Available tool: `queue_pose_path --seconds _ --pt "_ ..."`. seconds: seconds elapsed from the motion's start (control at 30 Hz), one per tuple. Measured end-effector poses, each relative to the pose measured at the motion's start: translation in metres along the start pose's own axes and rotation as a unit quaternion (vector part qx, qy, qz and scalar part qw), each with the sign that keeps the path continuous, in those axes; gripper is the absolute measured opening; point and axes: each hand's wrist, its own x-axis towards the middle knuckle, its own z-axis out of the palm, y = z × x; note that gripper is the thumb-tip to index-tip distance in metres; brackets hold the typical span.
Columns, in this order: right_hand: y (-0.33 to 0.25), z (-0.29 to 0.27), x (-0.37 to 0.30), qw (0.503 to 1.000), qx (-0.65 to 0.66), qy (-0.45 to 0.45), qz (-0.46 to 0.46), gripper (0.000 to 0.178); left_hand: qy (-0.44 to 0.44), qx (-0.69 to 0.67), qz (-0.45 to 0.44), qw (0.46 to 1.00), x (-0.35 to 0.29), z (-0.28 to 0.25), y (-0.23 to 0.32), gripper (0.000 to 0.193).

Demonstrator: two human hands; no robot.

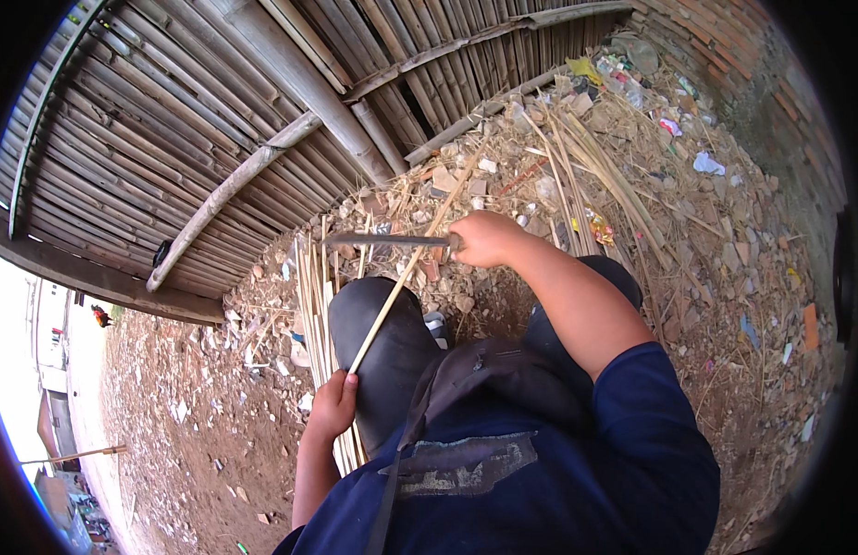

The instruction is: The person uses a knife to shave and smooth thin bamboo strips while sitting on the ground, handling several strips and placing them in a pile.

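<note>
Left grip (333, 404) holds the pale strip (390, 301) across the left knee (357, 319) | right grip (485, 240) clenches the knife (382, 240) crossing it, contact unclear | strips (614, 176) toward ground (197, 435) edge by bamboo wall (197, 139) look split, this one seems unfinished

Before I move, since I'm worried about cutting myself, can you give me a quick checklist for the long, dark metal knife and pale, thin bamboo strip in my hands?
1. Right hand gripping the long, dark metal knife: ok.
2. Left hand holding the pale, thin bamboo strip: ok.
3. Left hand apart from the knife: ok, well below it in view.
4. Knife touching the strip: cannot tell; they cross in view.
5. Knife clearing the dark-trousered left knee: cannot tell; depth is unclear.
</note>
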Motion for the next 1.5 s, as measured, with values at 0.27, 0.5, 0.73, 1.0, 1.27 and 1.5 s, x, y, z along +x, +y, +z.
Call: queue_pose_path --seconds 0.27,0.5,0.73,1.0,1.27,1.5 --pt "0.048 0.009 0.019 0.998 0.022 0.034 0.056 0.038 0.001 -0.002 0.002 1.0 0.001 0.0 0.003 0.04" --pt "0.002 0.002 0.004 1.0 0.017 0.001 0.024 0.033 -0.007 -0.014 -0.013 1.0 0.001 0.0 -0.002 0.041" --pt "0.048 0.012 0.025 0.995 0.057 0.017 0.079 0.036 -0.016 -0.031 -0.015 0.999 0.003 0.0 0.002 0.041" --pt "0.004 0.007 0.007 0.998 0.057 0.025 -0.003 0.028 -0.008 -0.038 -0.007 0.999 0.003 0.001 -0.005 0.042" --pt "0.05 0.007 0.019 0.994 0.043 0.082 0.065 0.029 -0.01 -0.033 -0.01 0.999 0.003 -0.003 0.008 0.04" --pt "-0.009 -0.004 -0.001 1.0 0.006 -0.005 0.02 0.025 0.0 -0.038 -0.003 0.999 0.001 0.0 -0.003 0.039"
